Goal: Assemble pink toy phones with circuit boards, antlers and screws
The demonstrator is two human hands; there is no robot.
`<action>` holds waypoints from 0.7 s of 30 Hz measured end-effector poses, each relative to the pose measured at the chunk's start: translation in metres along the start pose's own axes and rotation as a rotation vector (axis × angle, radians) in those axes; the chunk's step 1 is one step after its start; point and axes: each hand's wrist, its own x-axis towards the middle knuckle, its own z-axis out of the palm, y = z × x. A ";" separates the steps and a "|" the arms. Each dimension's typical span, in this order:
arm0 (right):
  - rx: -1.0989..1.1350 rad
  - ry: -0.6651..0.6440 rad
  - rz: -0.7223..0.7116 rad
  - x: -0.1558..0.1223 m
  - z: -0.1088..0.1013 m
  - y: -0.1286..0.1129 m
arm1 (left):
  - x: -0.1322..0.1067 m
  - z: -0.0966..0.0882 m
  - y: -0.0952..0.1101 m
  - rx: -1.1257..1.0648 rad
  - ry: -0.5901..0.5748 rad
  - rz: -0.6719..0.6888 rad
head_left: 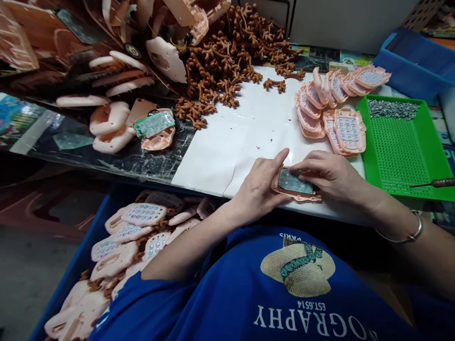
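Both my hands rest on a pink plastic toy shell (297, 194) that lies on a white sheet (245, 132) at the table's near edge. A green circuit board (294, 182) sits inside the shell. My left hand (261, 187) grips the shell's left side, its index finger stretched over the top edge. From the right, my right hand (329, 173) presses its fingertips on the board. A bracelet (408, 232) is on my right wrist.
A row of pink keypad shells (334, 104) lies right of the sheet. A green tray (405, 147) holds small screws (393, 109) and a screwdriver (435, 183). Brown plastic parts (227, 57) are heaped behind. A blue bin (81, 255) with finished pieces sits lower left.
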 end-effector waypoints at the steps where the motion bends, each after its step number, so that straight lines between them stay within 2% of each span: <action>1: -0.013 -0.008 0.001 -0.001 0.000 0.001 | 0.000 0.001 0.001 -0.002 0.001 -0.012; 6: -0.081 -0.043 -0.018 -0.002 -0.001 0.001 | -0.002 0.005 0.002 0.007 0.015 -0.016; 21: -0.189 -0.033 -0.110 -0.001 -0.003 -0.002 | -0.002 0.006 0.002 0.031 0.052 0.019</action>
